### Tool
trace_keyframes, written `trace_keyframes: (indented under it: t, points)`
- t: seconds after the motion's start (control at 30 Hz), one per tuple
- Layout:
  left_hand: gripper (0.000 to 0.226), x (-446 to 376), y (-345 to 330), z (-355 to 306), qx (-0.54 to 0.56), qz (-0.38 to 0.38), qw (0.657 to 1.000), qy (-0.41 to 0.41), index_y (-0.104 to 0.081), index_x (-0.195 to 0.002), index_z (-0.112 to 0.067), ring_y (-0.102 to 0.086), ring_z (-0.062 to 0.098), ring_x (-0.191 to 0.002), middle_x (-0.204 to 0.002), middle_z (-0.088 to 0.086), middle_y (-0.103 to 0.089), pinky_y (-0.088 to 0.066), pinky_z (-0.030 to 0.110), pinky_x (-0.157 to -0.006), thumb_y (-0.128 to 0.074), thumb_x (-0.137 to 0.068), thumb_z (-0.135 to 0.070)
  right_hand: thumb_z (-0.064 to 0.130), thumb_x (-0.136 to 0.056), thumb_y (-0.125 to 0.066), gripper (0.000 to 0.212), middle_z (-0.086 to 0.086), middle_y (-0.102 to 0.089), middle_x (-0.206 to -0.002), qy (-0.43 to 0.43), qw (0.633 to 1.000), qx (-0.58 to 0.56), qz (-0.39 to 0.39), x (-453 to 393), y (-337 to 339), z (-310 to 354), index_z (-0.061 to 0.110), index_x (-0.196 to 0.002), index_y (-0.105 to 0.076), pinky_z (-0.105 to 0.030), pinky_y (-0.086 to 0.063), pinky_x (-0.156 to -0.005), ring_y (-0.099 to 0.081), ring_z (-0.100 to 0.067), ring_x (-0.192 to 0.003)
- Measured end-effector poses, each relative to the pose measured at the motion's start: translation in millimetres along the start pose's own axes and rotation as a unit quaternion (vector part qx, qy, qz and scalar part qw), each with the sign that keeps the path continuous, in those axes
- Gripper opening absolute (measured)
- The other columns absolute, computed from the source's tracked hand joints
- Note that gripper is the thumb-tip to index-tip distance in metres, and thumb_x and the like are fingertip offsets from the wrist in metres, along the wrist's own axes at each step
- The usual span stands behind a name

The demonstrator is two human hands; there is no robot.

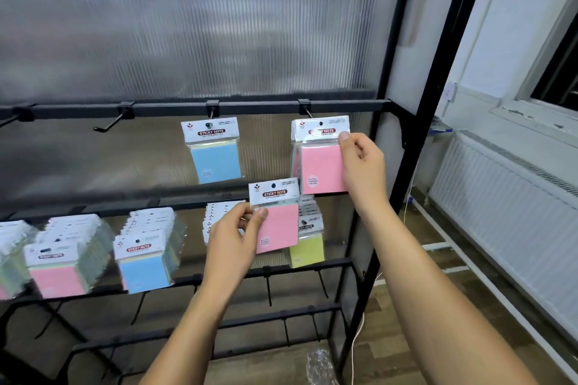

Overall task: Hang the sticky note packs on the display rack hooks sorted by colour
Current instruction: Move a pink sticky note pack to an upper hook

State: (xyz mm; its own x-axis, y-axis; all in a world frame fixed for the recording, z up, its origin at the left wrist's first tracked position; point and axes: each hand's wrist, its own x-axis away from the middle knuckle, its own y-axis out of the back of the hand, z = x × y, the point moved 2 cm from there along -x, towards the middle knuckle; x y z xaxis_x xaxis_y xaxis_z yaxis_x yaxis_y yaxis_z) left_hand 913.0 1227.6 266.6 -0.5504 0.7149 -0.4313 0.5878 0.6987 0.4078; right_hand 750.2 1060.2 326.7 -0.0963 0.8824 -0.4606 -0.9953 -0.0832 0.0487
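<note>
Sorting is barely started, as I read it: one blue pack hangs on the upper bar, and my right hand pinches a pink pack by its right edge at the next hook; whether its hole is on the hook yet, I cannot tell. My left hand pinches a second pink pack lower down, clear of any hook. Mixed stacks on the lower hooks remain. Both pink packs face me, header up, long axis near vertical, slightly tilted.
</note>
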Motion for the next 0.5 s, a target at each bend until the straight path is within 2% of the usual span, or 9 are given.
trace_keyframes:
  t: [0.2, 0.4, 0.5]
  points:
    - [0.02, -1.9, -1.9, 0.8, -0.011, 0.003, 1.0, 0.008, -0.061, -0.081, -0.021, -0.056, 0.003, -0.071, -0.072, -0.012, -0.062, -0.04, 0.016, -0.054, -0.06, -0.095, -0.035, 0.037, -0.099, -0.053, 0.041, -0.001, -0.053, -0.066, -0.019, 1.0, -0.024, 0.007, -9.4, -6.9, -7.0, 0.001, -0.079, -0.057, -0.029, -0.031, -0.06, -0.043, -0.012, -0.064]
    - [0.019, -3.7, -1.3, 2.0, -0.013, -0.002, 1.0, 0.002, -0.062, -0.081, -0.02, -0.058, 0.006, -0.073, -0.074, -0.011, -0.063, -0.039, 0.015, -0.055, -0.06, -0.095, -0.034, 0.037, -0.095, -0.056, 0.032, 0.012, -0.05, -0.057, -0.034, 0.999, -0.002, -0.008, -20.2, -13.9, -15.7, 0.018, -0.068, -0.058, -0.029, -0.032, -0.058, -0.041, -0.008, -0.06]
    - [0.021, -2.4, -4.8, 3.5, -0.017, 0.002, 1.0, -0.001, -0.06, -0.08, -0.019, -0.057, 0.006, -0.071, -0.072, -0.011, -0.062, -0.04, 0.017, -0.055, -0.061, -0.094, -0.034, 0.034, -0.096, -0.056, 0.032, 0.008, -0.05, -0.061, -0.041, 0.998, 0.037, -0.022, -28.1, -18.6, -16.7, 0.01, -0.075, -0.061, -0.029, -0.033, -0.058, -0.04, -0.007, -0.061]
